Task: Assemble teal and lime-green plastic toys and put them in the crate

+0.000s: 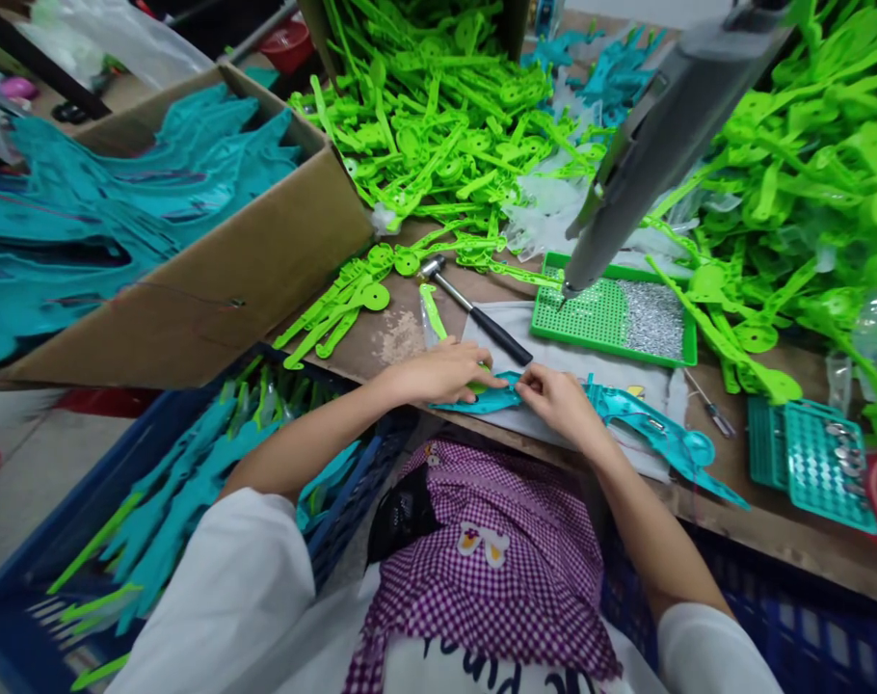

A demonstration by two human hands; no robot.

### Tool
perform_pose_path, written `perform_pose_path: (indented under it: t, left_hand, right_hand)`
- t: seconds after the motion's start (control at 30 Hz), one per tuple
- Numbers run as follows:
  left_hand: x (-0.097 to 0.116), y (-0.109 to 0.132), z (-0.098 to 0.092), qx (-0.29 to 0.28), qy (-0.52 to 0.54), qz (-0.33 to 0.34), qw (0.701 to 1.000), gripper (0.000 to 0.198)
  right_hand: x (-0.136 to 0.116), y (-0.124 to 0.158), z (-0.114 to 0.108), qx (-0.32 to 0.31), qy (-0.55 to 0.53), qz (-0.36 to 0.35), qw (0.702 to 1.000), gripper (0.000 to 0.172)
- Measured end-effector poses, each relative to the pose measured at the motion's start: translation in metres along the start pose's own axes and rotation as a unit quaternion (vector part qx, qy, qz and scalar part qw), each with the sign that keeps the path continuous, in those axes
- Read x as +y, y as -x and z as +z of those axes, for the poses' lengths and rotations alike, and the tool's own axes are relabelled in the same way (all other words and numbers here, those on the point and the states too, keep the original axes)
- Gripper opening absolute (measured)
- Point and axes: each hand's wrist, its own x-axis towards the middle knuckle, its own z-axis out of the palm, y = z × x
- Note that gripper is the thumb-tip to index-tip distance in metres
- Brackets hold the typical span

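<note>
My left hand (pixel 445 371) lies closed over a teal plastic piece (pixel 492 398) on a white cloth (pixel 597 366) at the bench's front edge, with a bit of green plastic under its fingers. My right hand (pixel 558 400) pinches the same teal piece from the right. A second teal piece (pixel 662 439) lies just right of my right hand. A small hammer (pixel 474 308) rests on the bench just behind my hands.
Heaps of green plastic parts (pixel 445 116) cover the back and right of the bench. A green tray (pixel 612 318) holds small silver screws under a hanging grey power screwdriver (pixel 655 145). A cardboard box of teal parts (pixel 214 280) stands at the left, a blue crate (pixel 193 463) below it, teal trays (pixel 814 463) at the right.
</note>
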Motion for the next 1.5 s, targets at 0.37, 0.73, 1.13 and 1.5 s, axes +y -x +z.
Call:
perform_pose_path:
  t: [0.37,0.73,1.13,1.5]
  left_hand:
    - [-0.008,-0.012,-0.001,-0.007,0.038,0.008,0.999,0.043]
    - [-0.009,-0.015,-0.002,-0.024,0.022,0.013,0.999,0.048]
    - [-0.015,-0.015,0.0,-0.016,0.091,0.013,0.996,0.043]
    - [-0.021,-0.012,0.003,-0.013,0.114,0.002,0.993,0.052]
  right_hand:
    - [-0.009,-0.011,-0.007,-0.018,0.057,0.045,0.997,0.013]
    - [0.0,0.003,-0.015,0.017,0.121,0.033,0.992,0.017]
    - [0.023,0.005,-0.02,0.021,0.07,0.07,0.995,0.016]
    - [0.009,0.003,-0.022,-0.003,0.239,0.098,0.966,0.017]
